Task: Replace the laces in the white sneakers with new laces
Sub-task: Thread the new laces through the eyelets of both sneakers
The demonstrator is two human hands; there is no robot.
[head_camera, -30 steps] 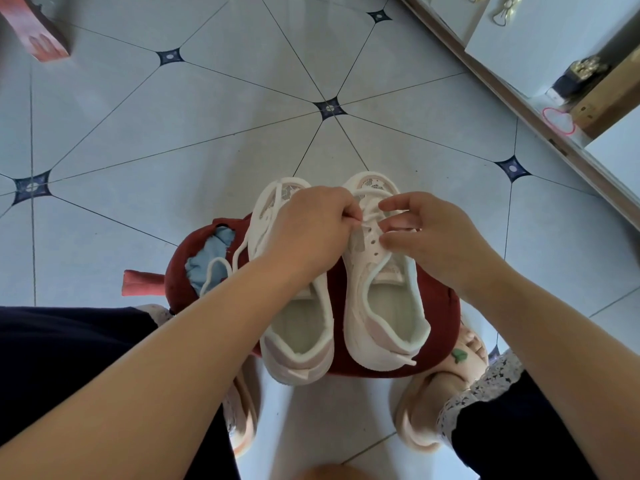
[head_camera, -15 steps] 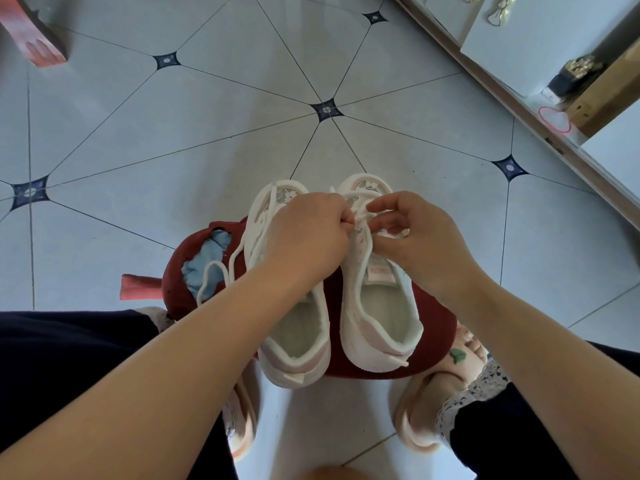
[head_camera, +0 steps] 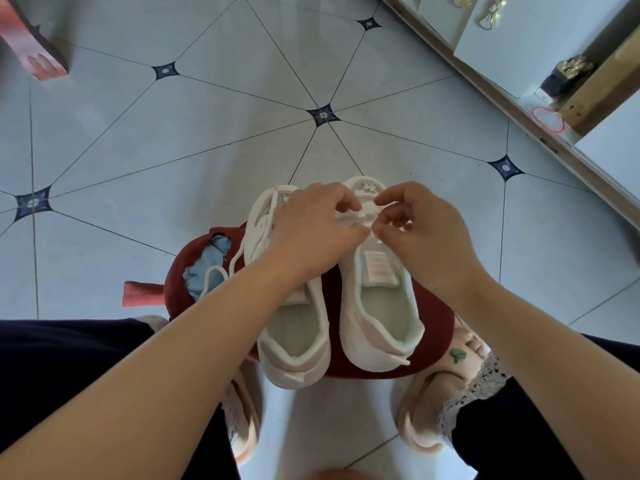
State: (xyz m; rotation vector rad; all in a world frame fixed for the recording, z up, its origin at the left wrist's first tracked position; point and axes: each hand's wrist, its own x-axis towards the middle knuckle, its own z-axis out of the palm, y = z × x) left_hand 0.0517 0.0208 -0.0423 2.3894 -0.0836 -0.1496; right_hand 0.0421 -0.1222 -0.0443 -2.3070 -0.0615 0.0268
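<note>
While working the lace at the front eyelets of the right-hand sneaker, treat the step as threading or pulling through (old lace or new: cannot tell). Found beside the other sneaker on a red stool, between the feet. Set toes away, heels toward the body, long axis near to far. Pinched by both the left hand and right hand, fingers curled, fingertips nearly meeting. Next: draw the slack even, then feed to the next eyelet pair. Note a loose lace looping over the stool's left side.
</note>
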